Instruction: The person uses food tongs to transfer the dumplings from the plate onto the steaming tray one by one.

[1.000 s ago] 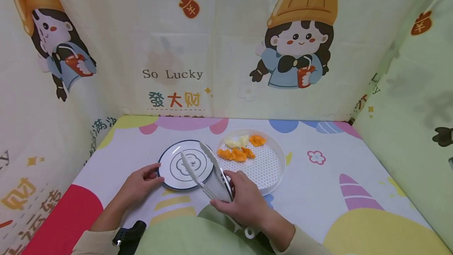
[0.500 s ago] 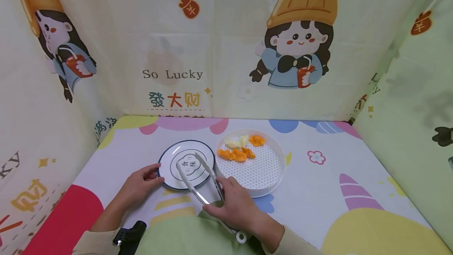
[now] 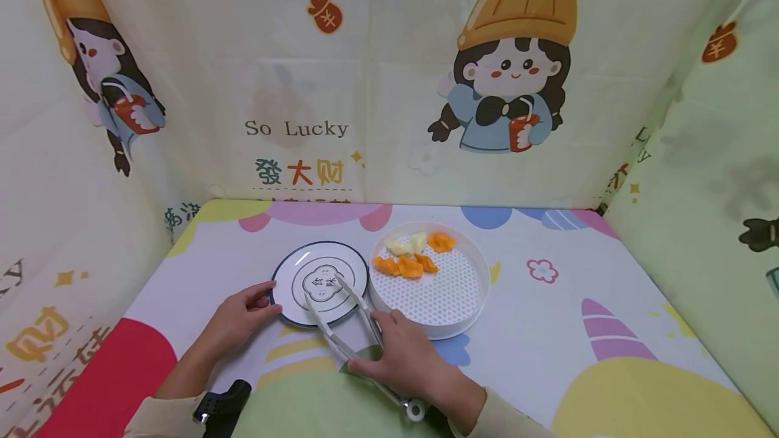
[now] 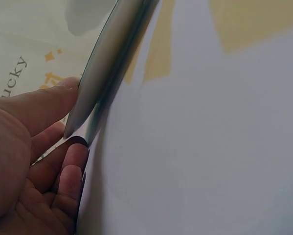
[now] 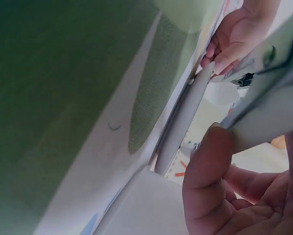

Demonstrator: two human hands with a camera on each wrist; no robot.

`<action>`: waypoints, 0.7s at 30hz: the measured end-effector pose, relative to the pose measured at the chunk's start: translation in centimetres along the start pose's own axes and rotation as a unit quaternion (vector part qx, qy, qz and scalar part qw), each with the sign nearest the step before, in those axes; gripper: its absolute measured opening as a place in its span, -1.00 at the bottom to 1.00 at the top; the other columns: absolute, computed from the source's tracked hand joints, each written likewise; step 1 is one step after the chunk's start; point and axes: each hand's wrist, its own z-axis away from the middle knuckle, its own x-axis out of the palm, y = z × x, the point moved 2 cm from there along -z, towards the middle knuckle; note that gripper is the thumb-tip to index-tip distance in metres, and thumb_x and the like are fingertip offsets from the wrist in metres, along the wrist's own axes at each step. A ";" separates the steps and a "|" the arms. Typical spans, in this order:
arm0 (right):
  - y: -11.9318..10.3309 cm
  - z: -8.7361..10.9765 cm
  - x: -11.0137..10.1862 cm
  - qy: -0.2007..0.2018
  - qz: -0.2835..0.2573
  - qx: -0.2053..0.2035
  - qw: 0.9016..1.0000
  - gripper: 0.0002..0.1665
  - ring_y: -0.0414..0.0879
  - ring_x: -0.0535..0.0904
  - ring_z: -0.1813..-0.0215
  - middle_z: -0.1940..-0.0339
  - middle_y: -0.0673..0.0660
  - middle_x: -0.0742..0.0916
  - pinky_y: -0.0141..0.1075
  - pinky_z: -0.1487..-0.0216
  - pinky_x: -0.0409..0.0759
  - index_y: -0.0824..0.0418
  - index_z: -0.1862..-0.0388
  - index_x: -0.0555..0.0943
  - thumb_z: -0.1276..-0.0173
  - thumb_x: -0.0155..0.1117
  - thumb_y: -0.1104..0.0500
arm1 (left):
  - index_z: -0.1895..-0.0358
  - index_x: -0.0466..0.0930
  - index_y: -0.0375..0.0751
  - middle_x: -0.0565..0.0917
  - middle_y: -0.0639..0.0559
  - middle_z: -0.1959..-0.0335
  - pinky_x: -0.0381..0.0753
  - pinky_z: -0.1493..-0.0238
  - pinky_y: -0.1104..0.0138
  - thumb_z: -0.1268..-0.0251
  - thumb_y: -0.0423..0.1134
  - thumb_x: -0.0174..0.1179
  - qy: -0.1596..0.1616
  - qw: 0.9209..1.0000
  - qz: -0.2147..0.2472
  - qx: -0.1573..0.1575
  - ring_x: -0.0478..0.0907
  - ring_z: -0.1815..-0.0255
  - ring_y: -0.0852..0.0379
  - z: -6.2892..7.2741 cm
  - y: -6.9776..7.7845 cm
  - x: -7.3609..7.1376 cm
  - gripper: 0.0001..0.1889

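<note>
My left hand (image 3: 242, 316) pinches the left rim of a white plate (image 3: 291, 293) with a dark blue edge and printed characters in its middle. In the left wrist view the thumb (image 4: 48, 105) lies on the rim. My right hand (image 3: 404, 353) grips a pair of metal tongs (image 3: 337, 342), with light-coloured tips spread apart over the near right part of the plate. Nothing is between the tips. Whether they touch the plate, I cannot tell. Right of the plate stands a round white tray (image 3: 450, 299) with a holed bottom. It holds several orange dumpling-like pieces (image 3: 410, 267) and pale ones (image 3: 399, 247).
A patterned cloth (image 3: 517, 330) covers the table. Printed curtains (image 3: 395, 86) close in the back and both sides. A black watch-like band (image 3: 224, 405) is on the left wrist.
My right hand has moved left and slightly nearer with the tongs, whose tips have come lower and leftward over the plate. The left hand and the plate have stayed in place.
</note>
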 end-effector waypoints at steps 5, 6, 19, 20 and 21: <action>-0.1 0.1 0.0 -0.010 0.011 0.007 1.000 0.01 -0.06 0.52 0.07 -0.04 0.17 0.63 -0.19 0.01 0.56 0.32 -0.30 0.48 -0.08 0.51 -0.32 | -0.43 0.37 -0.31 0.59 -0.22 -0.03 0.46 -0.14 -0.08 -0.32 0.01 0.33 0.000 1.000 0.002 -0.001 0.46 -0.03 -0.15 -0.1 0.0 0.1 -0.28; -0.1 0.2 0.0 -0.012 0.013 0.007 1.000 0.01 -0.05 0.53 0.04 -0.06 0.17 0.64 -0.18 -0.01 0.56 0.33 -0.30 0.48 -0.08 0.52 -0.31 | -0.44 0.36 -0.31 0.59 -0.22 -0.03 0.46 -0.14 -0.08 -0.32 0.01 0.33 -0.001 1.000 0.002 -0.002 0.46 -0.04 -0.15 -0.1 0.0 0.1 -0.28; 1.0 1.5 -4.4 0.046 0.021 -0.005 0.999 -0.10 -0.02 0.58 0.03 -0.05 0.11 0.62 -0.10 0.08 0.60 0.24 -0.32 0.49 -0.17 0.47 -0.27 | -0.50 0.23 -0.30 0.48 -0.36 -0.23 0.53 -0.10 -0.07 -0.30 0.02 0.34 0.021 1.000 -0.023 0.001 0.50 -0.08 -0.22 0.1 0.6 0.4 -0.18; 1.3 1.8 -5.0 0.062 0.027 -0.002 0.998 -0.11 0.00 0.57 -0.03 -0.09 0.12 0.62 -0.07 0.02 0.60 0.24 -0.32 0.49 -0.17 0.48 -0.26 | -0.49 0.24 -0.32 0.41 -0.41 -0.29 0.51 -0.12 -0.11 -0.30 0.03 0.34 0.027 0.999 -0.035 0.015 0.50 -0.11 -0.27 0.3 0.9 0.4 -0.18; 1.7 2.0 -5.6 0.079 0.034 -0.001 0.996 -0.12 0.03 0.57 -0.09 -0.12 0.14 0.62 -0.03 -0.04 0.60 0.25 -0.32 0.50 -0.17 0.49 -0.24 | -0.48 0.25 -0.34 0.34 -0.43 -0.35 0.47 -0.17 -0.16 -0.30 0.04 0.33 0.035 0.998 -0.050 0.030 0.45 -0.18 -0.32 0.5 1.3 0.4 -0.19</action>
